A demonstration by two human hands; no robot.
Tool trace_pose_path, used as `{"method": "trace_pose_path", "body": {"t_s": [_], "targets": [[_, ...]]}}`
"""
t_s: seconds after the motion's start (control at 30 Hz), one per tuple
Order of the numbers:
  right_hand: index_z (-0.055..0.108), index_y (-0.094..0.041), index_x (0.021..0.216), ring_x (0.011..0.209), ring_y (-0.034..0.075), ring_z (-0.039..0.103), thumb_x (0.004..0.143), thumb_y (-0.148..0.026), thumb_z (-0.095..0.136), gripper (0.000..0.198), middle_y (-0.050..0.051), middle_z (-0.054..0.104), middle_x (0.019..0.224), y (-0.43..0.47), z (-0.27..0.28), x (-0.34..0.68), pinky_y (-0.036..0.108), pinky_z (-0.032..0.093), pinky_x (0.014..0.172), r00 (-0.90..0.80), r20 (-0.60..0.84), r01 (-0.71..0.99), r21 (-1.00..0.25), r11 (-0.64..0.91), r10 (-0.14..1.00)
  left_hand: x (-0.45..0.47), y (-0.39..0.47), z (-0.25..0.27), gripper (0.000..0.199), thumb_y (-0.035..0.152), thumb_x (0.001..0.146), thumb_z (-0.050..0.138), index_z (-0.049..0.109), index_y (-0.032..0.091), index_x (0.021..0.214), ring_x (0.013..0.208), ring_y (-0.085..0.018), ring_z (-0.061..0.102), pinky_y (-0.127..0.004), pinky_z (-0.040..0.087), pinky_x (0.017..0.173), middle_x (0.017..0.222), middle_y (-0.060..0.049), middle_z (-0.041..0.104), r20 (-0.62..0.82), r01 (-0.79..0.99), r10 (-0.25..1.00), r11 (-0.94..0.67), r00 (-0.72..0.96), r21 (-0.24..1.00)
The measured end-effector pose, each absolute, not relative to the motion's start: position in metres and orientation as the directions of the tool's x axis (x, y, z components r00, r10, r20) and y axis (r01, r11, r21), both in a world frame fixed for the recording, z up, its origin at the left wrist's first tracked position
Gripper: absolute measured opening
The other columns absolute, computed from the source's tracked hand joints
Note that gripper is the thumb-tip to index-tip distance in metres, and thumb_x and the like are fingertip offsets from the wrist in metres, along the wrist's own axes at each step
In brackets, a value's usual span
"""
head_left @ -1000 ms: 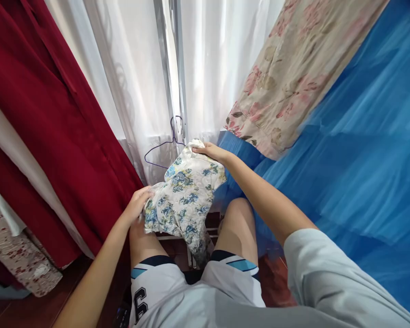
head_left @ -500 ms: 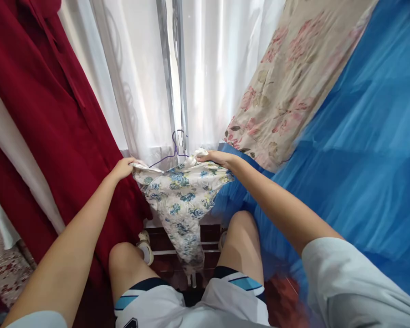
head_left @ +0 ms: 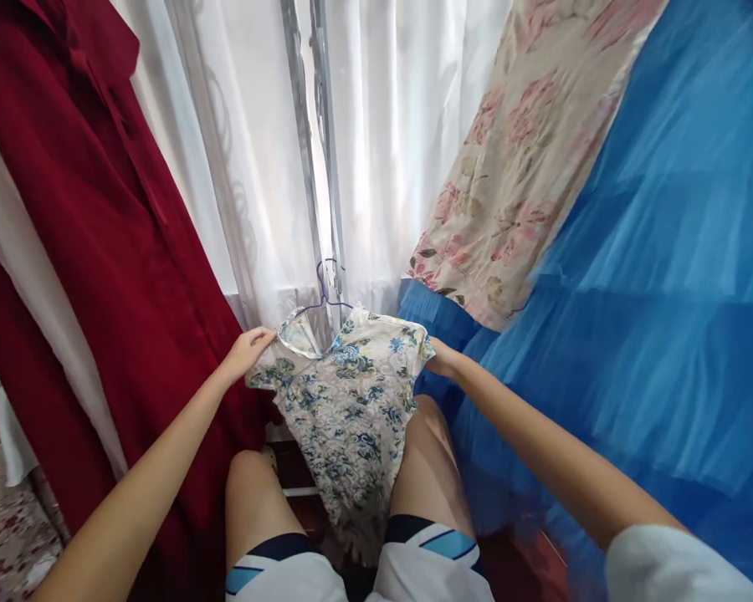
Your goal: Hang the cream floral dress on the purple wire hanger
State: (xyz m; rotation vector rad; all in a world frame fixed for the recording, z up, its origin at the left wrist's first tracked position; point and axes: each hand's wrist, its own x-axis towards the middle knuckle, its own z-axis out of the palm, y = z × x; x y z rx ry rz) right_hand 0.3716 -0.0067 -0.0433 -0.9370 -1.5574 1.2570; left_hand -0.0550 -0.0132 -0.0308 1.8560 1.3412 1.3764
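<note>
A white blouse with blue flowers (head_left: 351, 410) hangs spread out in front of my knees, its V-shaped neckline facing up. The purple hanger (head_left: 325, 288) sits inside it, with its hook standing out above the collar. My left hand (head_left: 249, 349) is closed on the blouse's left shoulder, near the sleeve. At the opposite sleeve, my right hand (head_left: 443, 359) grips the edge, its fingertips partly hidden behind the cloth. The lower end of the blouse hangs between my legs.
A long dark red dress (head_left: 131, 251) hangs at the left. To the right are a beige dress with pink flowers (head_left: 508, 192) and a layered blue tulle skirt (head_left: 653, 334). White curtains (head_left: 389, 150) and metal poles (head_left: 317, 125) stand behind.
My right hand has moved outward from beside the collar to the sleeve. The blouse is now lower and spread flatter, its neckline open and the hanger seated inside its shoulders.
</note>
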Motion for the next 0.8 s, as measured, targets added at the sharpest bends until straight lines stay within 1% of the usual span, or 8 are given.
{"method": "trace_pose_path", "body": {"t_s": [0.13,0.27,0.37,0.43,0.53,0.63,0.73,0.8], "targets": [[0.069,-0.022,0.092,0.076,0.027,0.070,0.082,-0.075,0.049,0.058,0.008,0.073,0.076,-0.020,-0.059,0.384,0.037,0.056,0.068,-0.176,0.220,-0.090,-0.974,0.207,0.959,-0.062,-0.048,-0.046,0.044,0.057,0.070,0.073,0.069,0.016,0.084,0.066,-0.016,0.054,-0.024,0.040,0.059,0.073,-0.003,0.064,0.472,0.360,0.870,-0.399,-0.143,0.843],[0.061,-0.023,0.075,0.060,0.022,0.061,0.079,-0.086,0.038,0.068,0.003,0.061,0.059,-0.034,-0.041,0.366,0.031,0.049,0.055,0.121,0.416,0.020,-0.909,0.417,0.901,-0.055,-0.069,-0.036,0.042,0.050,0.069,0.075,0.069,0.014,0.089,0.067,-0.016,0.057,-0.025,0.045,0.061,0.077,-0.004,0.067,0.471,0.169,0.807,-0.440,-0.357,0.882],[0.049,-0.024,0.067,0.052,0.018,0.051,0.080,-0.084,0.039,0.062,0.000,0.048,0.051,-0.032,-0.012,0.351,0.030,0.042,0.050,0.264,0.542,0.100,-0.838,0.536,0.798,-0.050,-0.075,-0.019,0.040,0.048,0.071,0.074,0.070,0.013,0.090,0.065,-0.015,0.057,-0.025,0.046,0.061,0.077,-0.003,0.067,0.489,0.175,0.756,-0.461,-0.435,0.870],[0.045,-0.025,0.065,0.051,0.017,0.048,0.081,-0.078,0.046,0.055,-0.001,0.045,0.050,-0.018,0.010,0.347,0.029,0.040,0.050,0.280,0.535,0.083,-0.841,0.535,0.797,-0.049,-0.075,-0.007,0.039,0.049,0.072,0.073,0.070,0.013,0.088,0.064,-0.015,0.057,-0.026,0.046,0.060,0.077,-0.003,0.067,0.502,0.205,0.743,-0.461,-0.443,0.863],[0.048,-0.025,0.069,0.055,0.018,0.050,0.081,-0.062,0.055,0.040,-0.002,0.048,0.053,0.009,0.039,0.341,0.029,0.042,0.053,0.277,0.405,-0.008,-0.906,0.423,0.871,-0.053,-0.071,0.004,0.038,0.049,0.075,0.069,0.069,0.013,0.088,0.064,-0.016,0.056,-0.026,0.045,0.060,0.076,-0.003,0.066,0.512,0.257,0.760,-0.443,-0.401,0.859],[0.048,-0.024,0.073,0.057,0.018,0.053,0.084,-0.054,0.053,0.032,-0.002,0.049,0.055,0.015,0.052,0.325,0.029,0.045,0.055,0.259,0.332,-0.090,-0.926,0.365,0.907,-0.064,-0.071,-0.006,0.033,0.048,0.082,0.063,0.067,0.015,0.085,0.065,-0.016,0.053,-0.024,0.040,0.059,0.073,-0.003,0.064,0.591,0.483,0.730,-0.402,-0.343,0.778],[0.047,-0.023,0.070,0.059,0.017,0.053,0.089,-0.061,0.046,0.042,-0.001,0.047,0.056,-0.024,0.046,0.299,0.028,0.046,0.057,0.137,0.490,-0.023,-0.867,0.498,0.861,-0.071,-0.076,-0.038,0.029,0.044,0.087,0.057,0.063,0.017,0.079,0.065,-0.016,0.051,-0.025,0.037,0.059,0.066,-0.001,0.058,0.674,0.704,0.691,-0.340,-0.263,0.624],[0.047,-0.023,0.066,0.061,0.017,0.053,0.092,-0.064,0.042,0.049,0.000,0.050,0.059,-0.071,0.036,0.282,0.028,0.047,0.061,-0.013,0.654,0.070,-0.754,0.653,0.756,-0.067,-0.081,-0.061,0.023,0.040,0.087,0.057,0.064,0.018,0.086,0.072,-0.019,0.055,-0.026,0.040,0.064,0.074,-0.002,0.062,0.663,0.670,0.701,-0.362,-0.262,0.648]]}}
